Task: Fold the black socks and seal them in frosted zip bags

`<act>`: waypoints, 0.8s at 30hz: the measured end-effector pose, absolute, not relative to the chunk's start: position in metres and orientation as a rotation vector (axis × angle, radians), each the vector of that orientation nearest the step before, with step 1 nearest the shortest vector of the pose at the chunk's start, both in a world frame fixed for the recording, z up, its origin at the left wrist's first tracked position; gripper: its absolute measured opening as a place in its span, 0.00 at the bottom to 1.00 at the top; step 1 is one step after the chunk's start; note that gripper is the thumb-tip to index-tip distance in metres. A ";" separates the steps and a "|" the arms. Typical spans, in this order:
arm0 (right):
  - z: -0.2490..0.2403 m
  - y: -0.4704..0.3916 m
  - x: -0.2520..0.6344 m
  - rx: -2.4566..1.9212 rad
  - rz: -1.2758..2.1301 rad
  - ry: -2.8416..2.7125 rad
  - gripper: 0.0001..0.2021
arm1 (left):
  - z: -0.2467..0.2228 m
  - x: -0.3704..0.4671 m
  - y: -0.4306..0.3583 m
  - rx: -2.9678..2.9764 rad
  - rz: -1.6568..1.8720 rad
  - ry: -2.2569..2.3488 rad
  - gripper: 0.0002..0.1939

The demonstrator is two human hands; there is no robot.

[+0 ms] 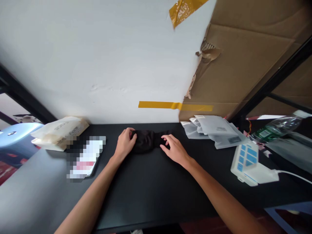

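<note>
A dark, crumpled piece of black cloth [144, 141] lies on the black table [146, 191], between my two hands. Its exact kind is hard to make out against the dark surface. My left hand [125, 143] is closed on its left end, thumb in front and fingers curled behind. At the cloth's narrower right end, my right hand [175, 149] hovers with thumb and fingers apart, the fingertips close to the fabric. Whether they touch it I cannot tell.
To the left are a phone [89, 157], partly pixelated, and a pack of face tissues [60, 131]. Clear plastic sleeves [214, 126], a power strip [246, 159] with a plugged-in white charger, and a plastic bottle [278, 125] are at right. A white board [109, 58] stands behind.
</note>
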State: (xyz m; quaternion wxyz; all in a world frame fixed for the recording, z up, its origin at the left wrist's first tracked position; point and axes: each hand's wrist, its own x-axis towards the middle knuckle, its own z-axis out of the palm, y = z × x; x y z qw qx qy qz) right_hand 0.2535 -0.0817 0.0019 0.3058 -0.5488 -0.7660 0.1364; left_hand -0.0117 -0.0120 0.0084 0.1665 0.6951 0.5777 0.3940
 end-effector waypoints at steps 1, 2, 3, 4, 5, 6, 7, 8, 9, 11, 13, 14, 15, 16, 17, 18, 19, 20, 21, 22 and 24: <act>0.004 -0.083 0.253 -1.474 0.349 -2.039 0.16 | 0.011 -0.010 -0.016 2.096 1.121 1.663 0.14; 0.005 -0.083 0.253 -1.499 0.333 -2.050 0.17 | 0.014 -0.006 -0.021 2.199 1.136 1.659 0.15; 0.006 -0.084 0.252 -1.523 0.318 -2.058 0.17 | 0.016 0.000 -0.028 2.304 1.131 1.626 0.16; 0.007 -0.084 0.252 -1.546 0.304 -2.064 0.17 | 0.018 0.008 -0.035 2.418 1.087 1.569 0.19; 0.007 -0.084 0.251 -1.569 0.293 -2.068 0.18 | 0.019 0.016 -0.042 2.535 1.008 1.496 0.23; 0.008 -0.084 0.251 -1.594 0.285 -2.071 0.18 | 0.019 0.024 -0.049 2.639 0.905 1.423 0.27; 0.008 -0.083 0.251 -1.621 0.281 -2.075 0.19 | 0.019 0.031 -0.053 2.711 0.805 1.357 0.29; 0.009 -0.083 0.252 -1.646 0.278 -2.080 0.20 | 0.019 0.035 -0.056 2.745 0.729 1.307 0.28; 0.010 -0.082 0.253 -1.670 0.274 -2.083 0.22 | 0.018 0.036 -0.055 2.735 0.699 1.278 0.24; 0.011 -0.079 0.258 -1.707 0.267 -2.075 0.23 | 0.018 0.027 -0.046 2.594 0.804 1.291 0.17; 0.011 -0.076 0.264 -1.730 0.273 -2.059 0.24 | 0.018 0.007 -0.030 2.332 1.074 1.414 0.16; 0.011 -0.075 0.268 -1.739 0.279 -2.056 0.24 | 0.019 -0.006 -0.021 2.178 1.229 1.529 0.18; 0.011 -0.073 0.272 -1.747 0.283 -2.055 0.23 | 0.020 -0.018 -0.013 2.025 1.389 1.638 0.20; 0.011 -0.072 0.275 -1.754 0.282 -2.055 0.23 | 0.021 -0.029 -0.007 1.887 1.522 1.725 0.22; 0.011 -0.072 0.278 -1.762 0.274 -2.055 0.22 | 0.023 -0.037 -0.002 1.807 1.618 1.791 0.23; 0.012 -0.071 0.280 -1.767 0.262 -2.057 0.22 | 0.024 -0.042 -0.001 1.786 1.685 1.828 0.22; 0.012 -0.072 0.281 -1.767 0.247 -2.059 0.21 | 0.026 -0.044 -0.001 1.836 1.706 1.831 0.20; 0.012 -0.072 0.282 -1.757 0.227 -2.065 0.20 | 0.026 -0.043 -0.003 1.952 1.675 1.795 0.17; 0.013 -0.072 0.282 -1.731 0.201 -2.074 0.18 | 0.026 -0.039 -0.007 2.117 1.586 1.722 0.15; 0.013 -0.072 0.282 -1.689 0.169 -2.089 0.17 | 0.025 -0.033 -0.010 2.298 1.446 1.630 0.13; 0.011 -0.072 0.281 -1.584 0.093 -2.120 0.17 | 0.021 -0.019 -0.017 2.592 1.105 1.461 0.17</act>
